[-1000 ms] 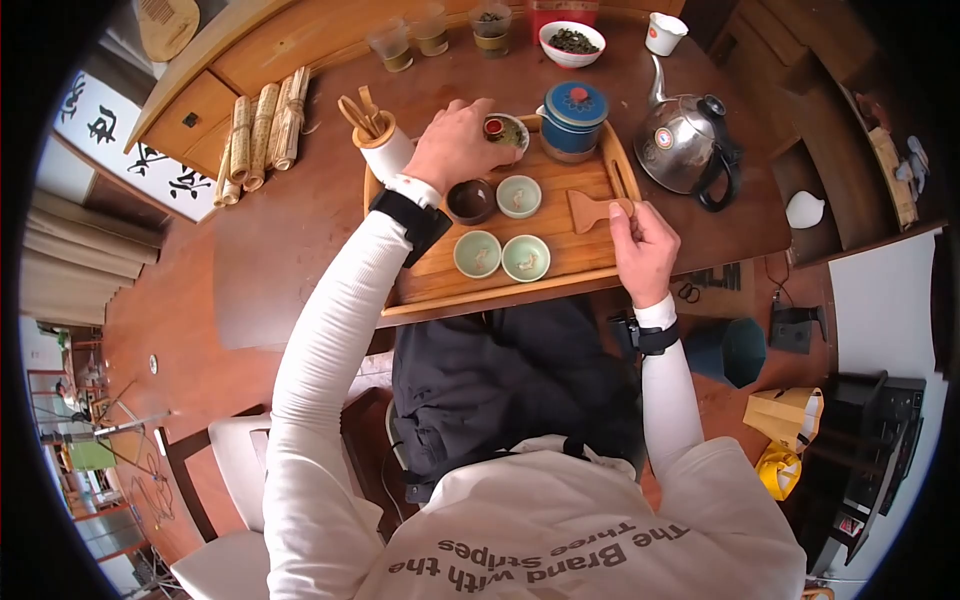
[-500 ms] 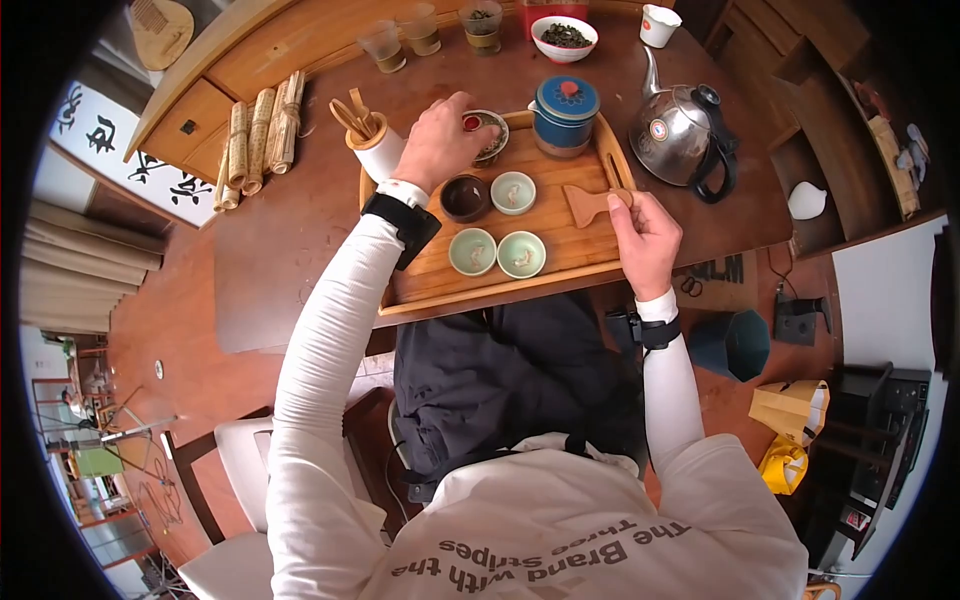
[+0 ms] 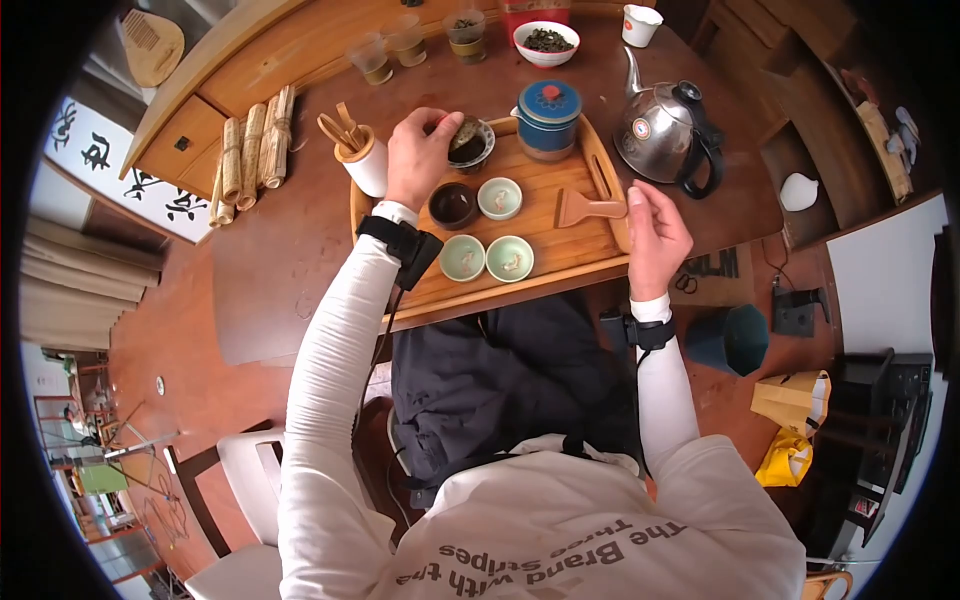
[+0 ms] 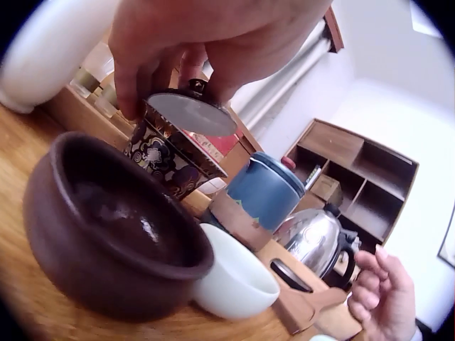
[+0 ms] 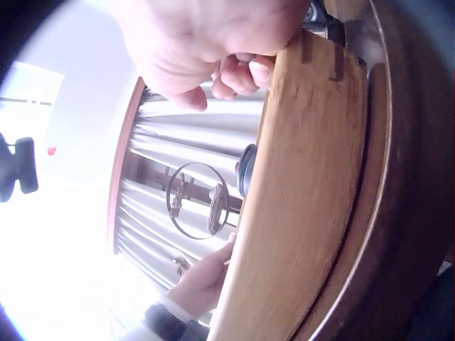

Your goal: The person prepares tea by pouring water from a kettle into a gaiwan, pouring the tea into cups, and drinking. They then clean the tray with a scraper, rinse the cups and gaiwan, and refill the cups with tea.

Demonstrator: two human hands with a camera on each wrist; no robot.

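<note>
My left hand (image 3: pixel 418 160) pinches the knob of a gaiwan lid (image 4: pixel 192 116), raised and tilted over the dark patterned gaiwan (image 4: pixel 167 158). In the left wrist view the lid's pale underside shows. Beside the gaiwan sit a dark brown cup (image 3: pixel 453 207) and a pale green cup (image 3: pixel 499 199). On the right of the wooden tray (image 3: pixel 540 225) lies a flat brown tool (image 3: pixel 577 208) with a flared head, its handle toward the tray's edge. My right hand (image 3: pixel 658 242) hovers by the handle's end, fingers loosely bent and holding nothing.
At the tray's back stands a blue lidded pot (image 3: pixel 549 115); a steel kettle (image 3: pixel 663 137) is right of it. Two green cups (image 3: pixel 486 259) sit in front. A white tool holder (image 3: pixel 362 168) stands left. Farther back is a bowl of leaves (image 3: pixel 547 43).
My left hand has lifted the lid off the gaiwan and tilted it, so the dark inside shows. My right hand has let go of the brown tool's handle, leaving it on the tray.
</note>
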